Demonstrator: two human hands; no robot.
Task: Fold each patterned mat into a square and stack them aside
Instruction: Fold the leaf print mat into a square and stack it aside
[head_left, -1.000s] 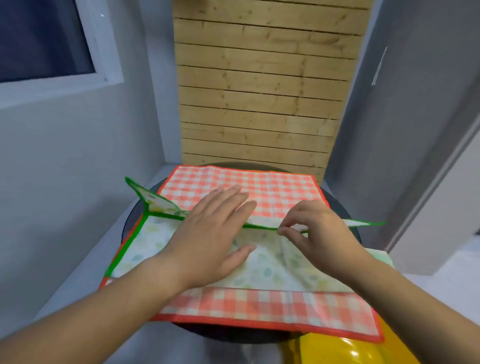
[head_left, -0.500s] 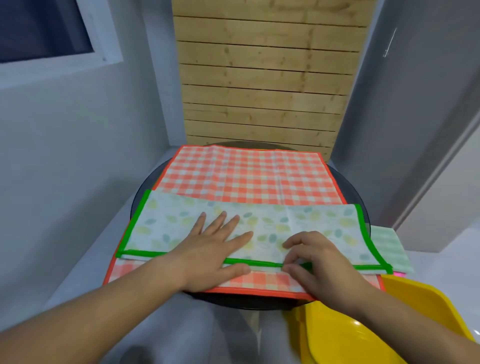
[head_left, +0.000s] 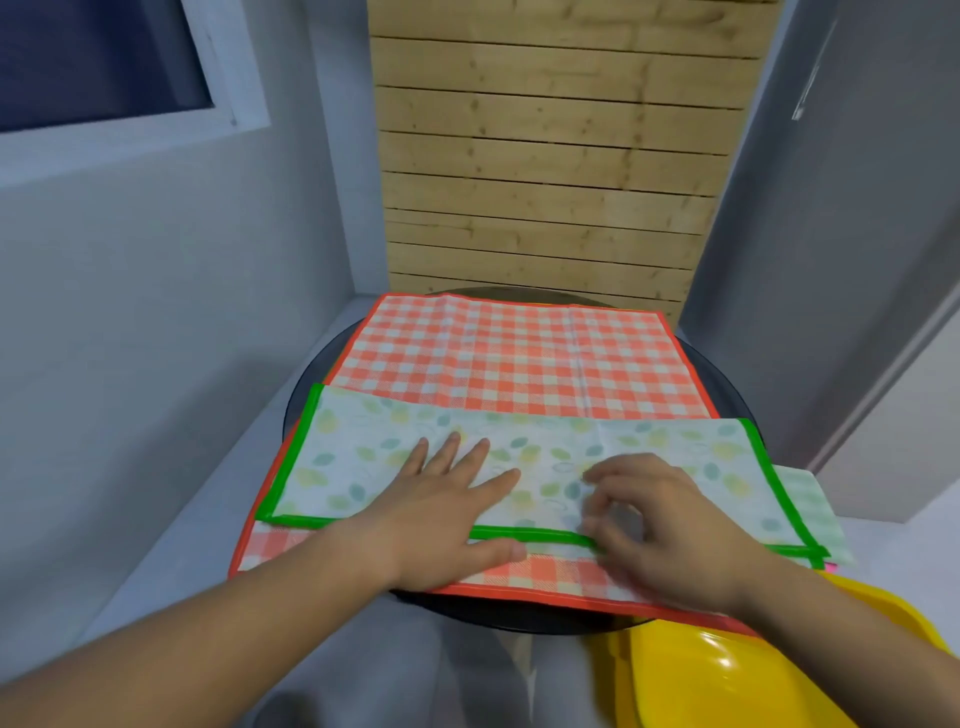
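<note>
- Left hand (head_left: 447, 514) lies flat, fingers straight, pressing the folded leaf mat (head_left: 363, 462).
- Right hand (head_left: 670, 525), blurred, curls at its near edge; grip unclear.
- Checked mat (head_left: 519, 358) lies beneath.

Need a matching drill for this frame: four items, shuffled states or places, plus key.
Items
1 leaf mat
2 check mat
3 left hand
4 yellow object

States or places
a spread open, underneath another mat
b bottom right corner of the view
c folded into a long strip
d flat, fingers straight, pressing down

Pairs: 1-c, 2-a, 3-d, 4-b
</note>
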